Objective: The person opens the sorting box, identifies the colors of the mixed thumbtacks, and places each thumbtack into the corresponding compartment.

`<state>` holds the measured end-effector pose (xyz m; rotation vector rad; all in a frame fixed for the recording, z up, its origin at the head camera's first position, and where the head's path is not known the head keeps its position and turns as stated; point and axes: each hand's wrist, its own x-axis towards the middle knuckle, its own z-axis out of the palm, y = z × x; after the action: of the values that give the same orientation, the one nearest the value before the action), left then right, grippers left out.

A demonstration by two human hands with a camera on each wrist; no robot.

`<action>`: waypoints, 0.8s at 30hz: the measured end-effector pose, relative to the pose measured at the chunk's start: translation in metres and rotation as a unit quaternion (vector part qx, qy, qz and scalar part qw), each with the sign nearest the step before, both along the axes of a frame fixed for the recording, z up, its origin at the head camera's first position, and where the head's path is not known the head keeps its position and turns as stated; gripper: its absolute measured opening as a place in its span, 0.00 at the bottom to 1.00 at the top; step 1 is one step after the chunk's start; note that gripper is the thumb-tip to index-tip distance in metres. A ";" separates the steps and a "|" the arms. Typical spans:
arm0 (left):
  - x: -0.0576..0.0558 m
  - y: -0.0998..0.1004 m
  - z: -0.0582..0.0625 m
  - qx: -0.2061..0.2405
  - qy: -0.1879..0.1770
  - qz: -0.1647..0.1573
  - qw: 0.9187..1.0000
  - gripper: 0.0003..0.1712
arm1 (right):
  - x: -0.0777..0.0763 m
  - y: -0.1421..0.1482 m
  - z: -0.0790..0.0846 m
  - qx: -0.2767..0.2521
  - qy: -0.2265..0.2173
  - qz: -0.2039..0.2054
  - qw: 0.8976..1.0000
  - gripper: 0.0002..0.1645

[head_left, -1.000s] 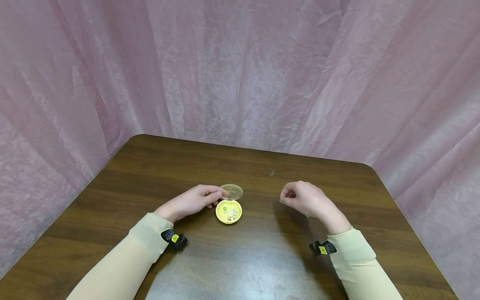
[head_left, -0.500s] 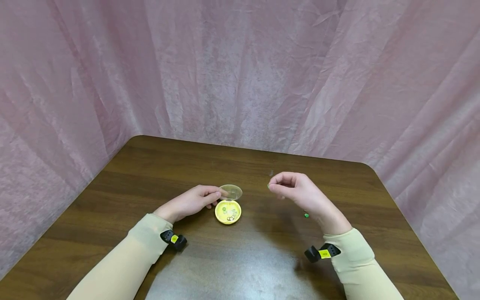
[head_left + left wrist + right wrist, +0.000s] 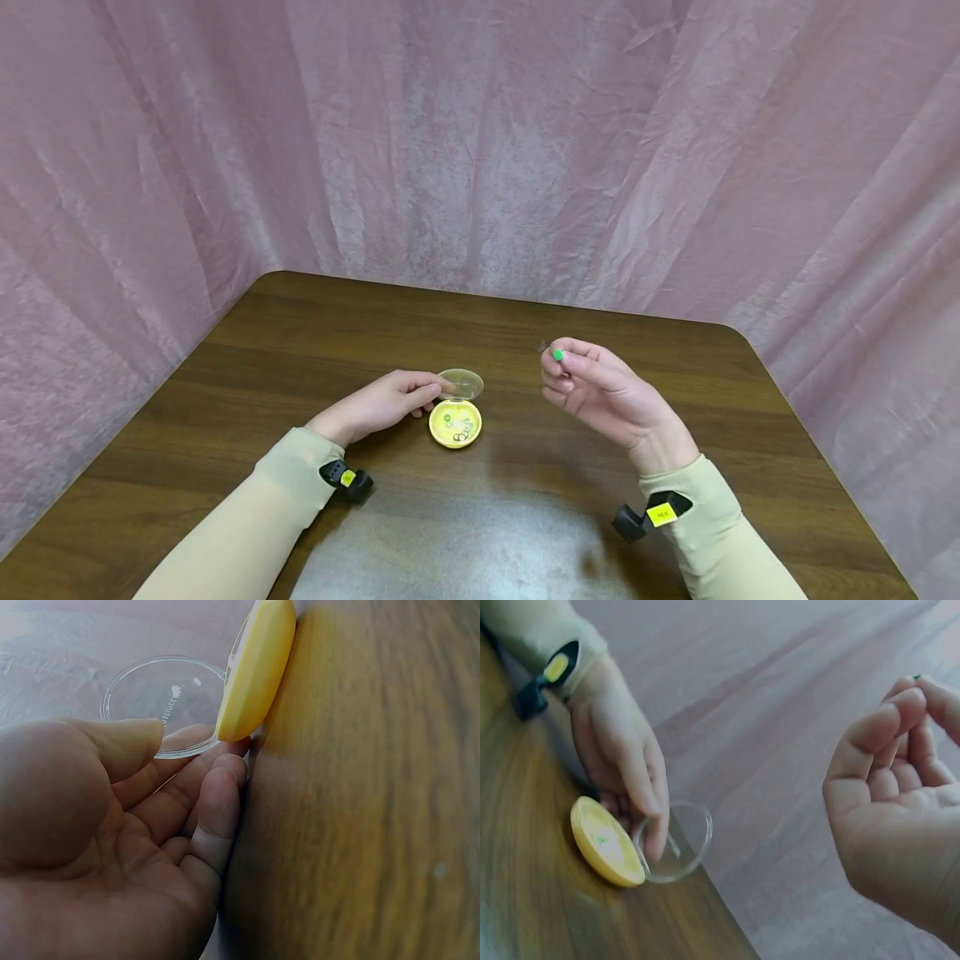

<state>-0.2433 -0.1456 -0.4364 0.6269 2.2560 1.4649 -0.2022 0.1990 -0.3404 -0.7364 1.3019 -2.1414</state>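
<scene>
A small round yellow case (image 3: pixel 455 425) lies on the table with its clear lid (image 3: pixel 462 383) swung up. Inside are ring-shaped pieces and small green bits. My left hand (image 3: pixel 386 404) pinches the lid's left edge, thumb on the near side and fingers behind, seen through the clear plastic in the left wrist view. My right hand (image 3: pixel 603 387) is raised over the table, right of the case. Between its thumb and forefinger it pinches a small bright green stud (image 3: pixel 558 355), its flat face toward the head camera. In the right wrist view only a sliver of the stud shows.
The brown wooden table (image 3: pixel 420 325) has rounded far corners. Pink curtains (image 3: pixel 480 150) hang behind it and at both sides. A small pale, clear speck (image 3: pixel 543 346) is on the table by the right fingertips. Each wrist wears a black camera.
My right hand has lifted and moved left, then turned, bringing the stud's green face into view. A second green piece, on the table half a second ago, is now hidden. My left hand stays put.
</scene>
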 end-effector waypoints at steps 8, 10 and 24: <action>0.001 0.000 0.000 -0.003 -0.002 0.002 1.000 0.20 | 0.004 -0.001 0.003 -0.069 0.042 0.087 0.993 0.17; 0.001 0.000 -0.001 -0.003 -0.003 0.003 1.000 0.19 | 0.004 -0.001 0.004 -0.066 0.047 0.090 0.993 0.17; -0.008 0.017 -0.001 -0.003 0.006 -0.009 1.000 0.20 | 0.015 -0.034 0.001 0.442 0.294 -0.172 0.830 0.03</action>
<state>-0.2512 -0.1284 -0.4378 0.6527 2.2572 1.4488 -0.1874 0.1649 -0.3398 -0.7864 2.6416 -1.2374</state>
